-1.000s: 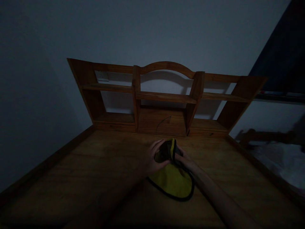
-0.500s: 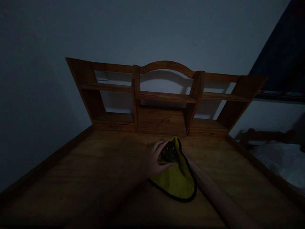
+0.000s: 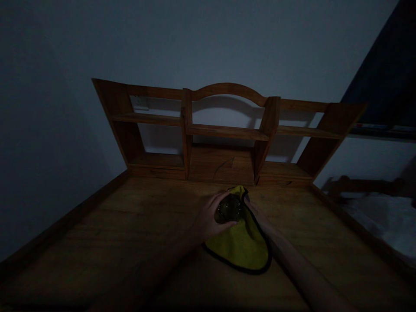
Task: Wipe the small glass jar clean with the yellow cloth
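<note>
A round, shiny piece of glassware [image 3: 229, 209], perhaps a drinking glass seen from above, is in the curled fingers and thumb of my left hand [image 3: 211, 219]. Around and beneath it lies a yellow cloth [image 3: 242, 249] with a black edge, its lower part hanging toward me. My right hand [image 3: 256, 212] grips the cloth from the right side and presses it against the glass; part of its fingers is hidden behind the fabric. Dim light leaves the glassware's exact shape unclear.
Both hands are over a wooden desk [image 3: 146, 225]. A wooden shelf unit [image 3: 227, 130] with several compartments stands along its back, against a pale wall [image 3: 208, 43]. Beyond the desk's right edge lies white fabric [image 3: 383, 221], with a dark curtain or window [image 3: 390, 78] above.
The glassware has tilted slightly, so its round rim shows more. My right hand has shifted a little and more of it shows beside the cloth; the cloth's top fold has changed shape.
</note>
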{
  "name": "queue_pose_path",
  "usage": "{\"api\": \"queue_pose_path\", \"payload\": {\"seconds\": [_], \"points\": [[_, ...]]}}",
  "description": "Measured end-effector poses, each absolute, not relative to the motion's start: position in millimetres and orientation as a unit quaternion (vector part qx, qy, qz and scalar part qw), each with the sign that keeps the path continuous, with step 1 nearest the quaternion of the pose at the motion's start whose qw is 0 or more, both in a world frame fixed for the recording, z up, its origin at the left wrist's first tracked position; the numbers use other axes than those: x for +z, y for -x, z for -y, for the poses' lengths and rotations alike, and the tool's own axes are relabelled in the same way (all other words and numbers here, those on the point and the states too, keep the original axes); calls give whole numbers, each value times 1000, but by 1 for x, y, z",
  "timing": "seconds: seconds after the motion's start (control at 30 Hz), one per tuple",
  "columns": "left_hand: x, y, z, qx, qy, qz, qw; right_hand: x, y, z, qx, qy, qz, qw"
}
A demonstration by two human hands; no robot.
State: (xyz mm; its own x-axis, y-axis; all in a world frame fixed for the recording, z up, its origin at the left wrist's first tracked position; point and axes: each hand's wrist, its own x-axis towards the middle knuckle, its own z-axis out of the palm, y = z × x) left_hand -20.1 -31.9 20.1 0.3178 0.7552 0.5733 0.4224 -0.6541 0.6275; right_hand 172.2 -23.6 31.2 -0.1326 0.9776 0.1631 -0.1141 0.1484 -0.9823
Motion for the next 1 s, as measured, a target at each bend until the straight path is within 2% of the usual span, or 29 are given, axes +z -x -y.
{"api": "queue_pose_path", "payload": {"seconds": [0.23,0.67,0.8,1.0], "points": [[15,24,24,477,-766,-410,133,23,-164,26,649,357,479,471],[15,25,20,521,-734,-424,100,8,-174,14,614,402,475,486],[14,25,19,508,-746,-419,97,8,-173,13,612,419,421,522],[15,28,20,474,-788,-383,88,5,-173,12,640,391,402,525]]}}
